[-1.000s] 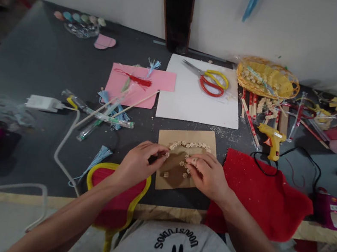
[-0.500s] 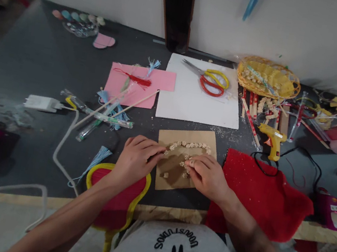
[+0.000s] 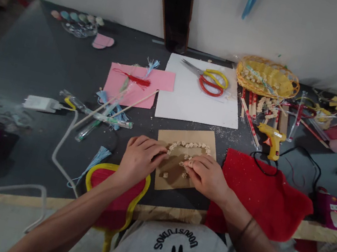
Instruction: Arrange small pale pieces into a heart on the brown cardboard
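An arc of small, pale flower-shaped pieces [image 3: 190, 145] lies on a square of brown cardboard [image 3: 169, 136]. My left hand [image 3: 141, 160] reaches in from the left, thumb and fingers pinched on a tiny flower-shaped piece at the arc's left end. At the right side of the cardboard my right hand [image 3: 208, 177] is closed, its fingertips pinching more of these small pieces, partly hidden by the fingers. One loose pale piece [image 3: 165, 175] rests on the cardboard between the hands, toward its lower left.
Behind the cardboard lies a white board [image 3: 187, 107] bearing scissors [image 3: 212, 81]. A yellow glue gun [image 3: 272, 140], a red cloth [image 3: 260, 194] and a wicker basket [image 3: 294, 89] are to the right. Pink paper [image 3: 117, 75], tassels and a white charger [image 3: 42, 103] lie left. A phone [image 3: 175, 14] leans on the wall.
My left hand has shifted slightly right, bringing its fingertips closer to the left end of the flower arc. The right hand stays nearly in place.
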`<state>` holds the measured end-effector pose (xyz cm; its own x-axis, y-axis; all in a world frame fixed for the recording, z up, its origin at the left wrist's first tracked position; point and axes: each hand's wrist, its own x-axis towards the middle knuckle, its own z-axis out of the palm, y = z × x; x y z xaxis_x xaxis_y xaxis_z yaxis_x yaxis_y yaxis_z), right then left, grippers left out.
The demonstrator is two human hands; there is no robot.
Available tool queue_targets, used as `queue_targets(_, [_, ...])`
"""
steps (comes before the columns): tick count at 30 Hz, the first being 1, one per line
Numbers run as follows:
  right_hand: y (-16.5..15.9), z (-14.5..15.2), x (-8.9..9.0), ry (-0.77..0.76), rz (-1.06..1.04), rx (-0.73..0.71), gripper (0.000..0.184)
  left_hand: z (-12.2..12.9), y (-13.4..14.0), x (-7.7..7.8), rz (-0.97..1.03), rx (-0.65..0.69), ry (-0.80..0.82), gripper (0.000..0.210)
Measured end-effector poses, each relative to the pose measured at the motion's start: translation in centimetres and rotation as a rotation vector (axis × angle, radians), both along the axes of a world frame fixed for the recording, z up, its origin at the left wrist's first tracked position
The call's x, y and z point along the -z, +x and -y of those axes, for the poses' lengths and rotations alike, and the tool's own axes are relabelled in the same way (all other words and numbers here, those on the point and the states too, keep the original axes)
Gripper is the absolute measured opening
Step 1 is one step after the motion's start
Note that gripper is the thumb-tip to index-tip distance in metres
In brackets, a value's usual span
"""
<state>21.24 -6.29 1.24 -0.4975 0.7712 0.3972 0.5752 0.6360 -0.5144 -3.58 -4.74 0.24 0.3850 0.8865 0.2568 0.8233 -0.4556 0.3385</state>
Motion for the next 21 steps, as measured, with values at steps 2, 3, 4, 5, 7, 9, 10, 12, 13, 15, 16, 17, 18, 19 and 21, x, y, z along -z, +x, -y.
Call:
queue_targets(2, [0.0, 0.0, 0.0, 0.001, 0.001, -0.002, 0.014, 0.0, 0.0, 0.2, 0.005, -0.004, -0.003, 0.012])
queue_targets(3, [0.0, 0.0, 0.1, 0.003, -0.002, -0.006, 0.013, 0.0, -0.1, 0.3, 0.008, -0.004, 0.0, 0.012])
queue_targets(4, [0.0, 0.0, 0.1, 0.006, -0.005, -0.01, 0.013, 0.0, -0.1, 0.4, 0.012, -0.002, 0.004, 0.011])
queue_targets(5, [0.0, -0.1, 0.2, 0.011, -0.006, -0.013, 0.013, 0.0, -0.1, 0.5, 0.015, 0.001, 0.007, 0.011])
queue_targets(7, [0.0, -0.1, 0.4, 0.019, -0.01, -0.017, 0.013, 0.0, -0.1, 0.6, 0.018, 0.006, 0.012, 0.01])
queue_targets(9, [0.0, -0.1, 0.5, 0.017, -0.012, -0.018, 0.014, 0.0, -0.1, 0.5, 0.015, 0.006, 0.015, 0.009])
queue_targets(10, [0.0, -0.1, 0.6, 0.012, -0.012, -0.021, 0.014, 0.0, -0.1, 0.5, 0.012, 0.005, 0.018, 0.009])
queue_targets(12, [0.0, 0.0, 0.6, -0.009, -0.004, -0.027, 0.015, -0.1, 0.0, 0.5, 0.007, 0.002, 0.026, 0.009])
queue_targets(13, [0.1, 0.0, 0.6, -0.025, 0.003, -0.029, 0.015, -0.1, 0.0, 0.5, 0.005, 0.0, 0.03, 0.008])
queue_targets(15, [0.1, 0.0, 0.6, -0.052, 0.016, -0.032, 0.015, -0.1, 0.0, 0.4, 0.002, -0.003, 0.028, 0.007])
queue_targets(16, [0.1, 0.0, 0.6, -0.058, 0.02, -0.032, 0.015, 0.0, 0.0, 0.4, 0.001, -0.005, 0.02, 0.006])
queue_targets(17, [0.1, 0.0, 0.5, -0.054, 0.021, -0.031, 0.015, 0.0, -0.1, 0.3, 0.002, -0.008, 0.01, 0.006])
queue_targets(18, [0.2, 0.0, 0.4, -0.042, 0.022, -0.029, 0.015, 0.0, -0.2, 0.2, 0.005, -0.01, -0.003, 0.007])
queue_targets(19, [0.2, -0.1, 0.4, -0.027, 0.022, -0.023, 0.016, 0.1, -0.3, 0.0, 0.011, -0.013, -0.016, 0.008])
queue_targets(21, [0.5, -0.3, 0.1, 0.0, 0.017, 0.006, 0.015, 0.0, -0.6, -0.7, 0.037, -0.015, -0.03, 0.011])
